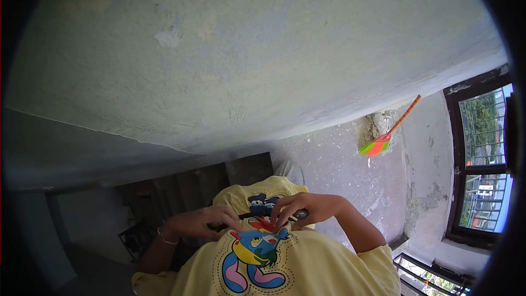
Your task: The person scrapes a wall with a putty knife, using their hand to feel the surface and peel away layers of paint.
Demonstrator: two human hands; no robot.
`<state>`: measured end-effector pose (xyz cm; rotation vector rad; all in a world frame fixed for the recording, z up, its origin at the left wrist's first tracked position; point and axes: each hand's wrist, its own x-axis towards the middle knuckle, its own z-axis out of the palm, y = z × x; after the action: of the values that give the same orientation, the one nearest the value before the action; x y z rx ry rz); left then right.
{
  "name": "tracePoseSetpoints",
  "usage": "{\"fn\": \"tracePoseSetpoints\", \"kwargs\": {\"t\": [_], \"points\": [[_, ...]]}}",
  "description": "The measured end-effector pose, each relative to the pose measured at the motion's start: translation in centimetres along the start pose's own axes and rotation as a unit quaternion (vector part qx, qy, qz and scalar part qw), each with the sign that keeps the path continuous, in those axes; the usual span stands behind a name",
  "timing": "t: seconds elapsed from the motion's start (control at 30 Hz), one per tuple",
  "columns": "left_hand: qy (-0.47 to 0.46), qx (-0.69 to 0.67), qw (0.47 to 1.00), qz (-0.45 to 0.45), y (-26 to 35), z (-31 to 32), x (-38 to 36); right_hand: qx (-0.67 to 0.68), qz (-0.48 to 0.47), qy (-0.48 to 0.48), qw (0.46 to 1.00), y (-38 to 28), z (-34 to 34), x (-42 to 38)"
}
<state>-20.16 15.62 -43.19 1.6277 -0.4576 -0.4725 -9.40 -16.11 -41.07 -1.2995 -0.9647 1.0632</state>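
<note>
Both hands are in front of my chest, over a yellow T-shirt [329, 260] with a colourful cartoon print. My right hand [309, 206] is closed, its fingers bent down and inward, round a dark object with a rounded grey end [300, 214]; what kind of thing it is I cannot tell. From there a thin dark strip runs across the shirt toward the other side. At the left, my left hand [205, 222] has curled fingers close to the shirt and the strip's other end, its fingertips partly hidden. A bracelet [166, 237] circles that wrist.
A worn, pale green wall [230, 60] rises close ahead. Dark stairs [192, 186] descend at the left. On the stained floor [334, 159] to the right, a green and orange broom [377, 145] leans at the wall. Barred windows [485, 131] stand at far right.
</note>
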Motion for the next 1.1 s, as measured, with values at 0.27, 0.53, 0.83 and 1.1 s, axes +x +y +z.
{"fn": "tracePoseSetpoints", "kwargs": {"t": [0.27, 0.53, 0.83, 1.1], "points": [[0.256, -0.211, 0.943, 0.004, -0.4, 0.4, 1.8, -0.082, 0.026, 0.306, 0.948, -0.4, 0.4, 0.4], [0.313, -0.28, 0.906, 0.043, 3.1, -1.1, 3.6, -0.044, -0.025, 0.404, 0.913, -4.1, -1.8, 2.1], [0.051, 0.001, 0.997, -0.064, 4.9, -5.8, 1.5, -0.189, 0.198, 0.325, 0.905, -6.2, -4.4, -1.7], [0.033, 0.116, 0.99, 0.069, 10.3, -4.4, 6.5, -0.317, -0.175, 0.657, 0.661, -11.0, -4.4, -3.3]]}}
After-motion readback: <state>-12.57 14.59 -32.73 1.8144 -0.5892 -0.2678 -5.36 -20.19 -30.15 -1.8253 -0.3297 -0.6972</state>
